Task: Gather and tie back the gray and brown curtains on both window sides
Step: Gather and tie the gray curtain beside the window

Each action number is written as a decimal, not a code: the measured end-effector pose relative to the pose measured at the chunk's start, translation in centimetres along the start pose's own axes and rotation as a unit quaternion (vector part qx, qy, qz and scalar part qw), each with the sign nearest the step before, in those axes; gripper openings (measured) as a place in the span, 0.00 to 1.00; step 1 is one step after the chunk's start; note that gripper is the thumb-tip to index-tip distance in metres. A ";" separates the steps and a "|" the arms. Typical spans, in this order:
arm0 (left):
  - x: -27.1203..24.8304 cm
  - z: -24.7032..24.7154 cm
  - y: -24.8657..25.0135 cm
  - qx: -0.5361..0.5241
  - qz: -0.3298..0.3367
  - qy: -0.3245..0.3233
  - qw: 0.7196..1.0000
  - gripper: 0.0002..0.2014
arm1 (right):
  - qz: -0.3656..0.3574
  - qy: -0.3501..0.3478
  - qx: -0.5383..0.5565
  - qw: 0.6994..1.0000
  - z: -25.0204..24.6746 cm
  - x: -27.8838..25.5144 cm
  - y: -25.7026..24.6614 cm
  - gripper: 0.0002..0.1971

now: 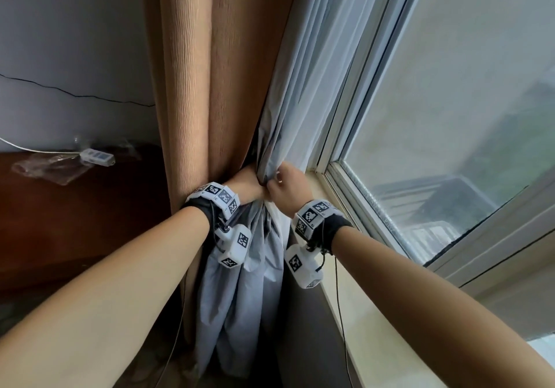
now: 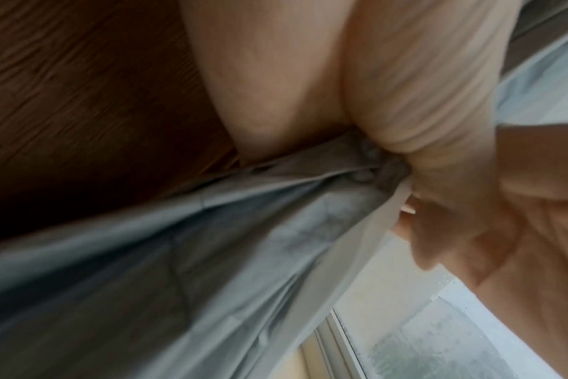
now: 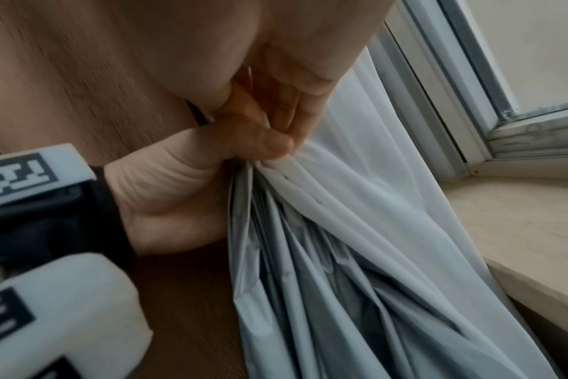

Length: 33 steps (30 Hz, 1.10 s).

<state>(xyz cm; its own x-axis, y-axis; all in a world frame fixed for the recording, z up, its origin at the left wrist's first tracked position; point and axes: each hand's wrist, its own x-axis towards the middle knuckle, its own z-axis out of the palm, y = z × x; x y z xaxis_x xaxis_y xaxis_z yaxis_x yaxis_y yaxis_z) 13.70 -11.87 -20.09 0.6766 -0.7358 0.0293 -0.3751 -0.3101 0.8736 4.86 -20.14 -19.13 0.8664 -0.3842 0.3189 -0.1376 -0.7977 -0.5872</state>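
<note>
The brown curtain (image 1: 192, 72) hangs in tall folds against the wall. Beside it the gray curtain (image 1: 300, 102) is bunched into a narrow waist, and its lower part (image 1: 246, 282) fans out below. My left hand (image 1: 249, 188) grips the bunch at that waist, its thumb (image 3: 260, 143) pressed on the gray folds (image 3: 341, 256). My right hand (image 1: 283, 183) is right next to it and pinches the gray fabric's window-side edge. In the left wrist view the gray curtain (image 2: 179, 256) runs into my closed palm (image 2: 422, 115). No tie-back is visible.
The window pane (image 1: 450, 117) and its white frame fill the right side, with a pale sill (image 1: 360, 312) under my right arm. Dark wooden furniture (image 1: 75, 222) stands at left and carries a small white device (image 1: 97, 156) and clear plastic wrap.
</note>
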 end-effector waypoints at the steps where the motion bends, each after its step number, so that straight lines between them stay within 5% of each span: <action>1: 0.2 -0.1 0.0 0.010 -0.002 -0.014 1.000 0.20 | 0.011 -0.013 -0.001 1.000 -0.1 0.2 0.1 0.04; 6: 0.8 -0.2 -1.2 -0.070 -0.061 0.111 0.989 0.20 | 0.014 -0.033 0.075 0.997 -1.0 0.5 0.5 0.16; 11: 0.8 -0.3 -1.1 -0.071 -0.091 0.177 0.977 0.17 | 0.155 0.142 0.099 0.973 -0.5 1.0 3.3 0.15; 13: 0.9 -0.6 -1.6 -0.068 -0.102 0.171 0.978 0.16 | 0.223 0.088 0.132 0.962 -0.4 1.4 4.5 0.34; 15: 1.0 -0.8 -2.1 -0.069 -0.107 0.162 0.978 0.15 | 0.232 0.026 0.189 0.954 -0.4 1.6 5.4 0.42; 19: 1.0 -0.9 -2.3 -0.085 -0.098 0.158 0.979 0.14 | 0.193 0.023 0.217 0.957 -0.7 1.6 5.0 0.05; 23: 1.1 -0.5 -2.0 -0.107 -0.080 0.172 0.976 0.18 | 0.110 0.081 0.118 0.984 -0.3 1.2 3.7 0.03; 27: 1.5 0.2 -1.9 -0.106 -0.080 0.149 0.980 0.27 | 0.008 0.044 0.081 0.996 -0.2 0.6 1.9 0.03; 33: 1.7 0.3 -1.2 -0.046 -0.036 0.014 0.998 0.20 | 0.026 -0.005 0.045 0.999 -0.9 0.8 0.7 0.04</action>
<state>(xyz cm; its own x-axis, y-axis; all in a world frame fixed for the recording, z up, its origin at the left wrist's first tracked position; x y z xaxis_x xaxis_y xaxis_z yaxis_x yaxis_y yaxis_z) 15.14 -12.95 -21.25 0.7172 -0.6965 -0.0229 -0.2666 -0.3047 0.9144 5.02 -21.45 -18.58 0.8645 -0.4185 0.2785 -0.1396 -0.7321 -0.6668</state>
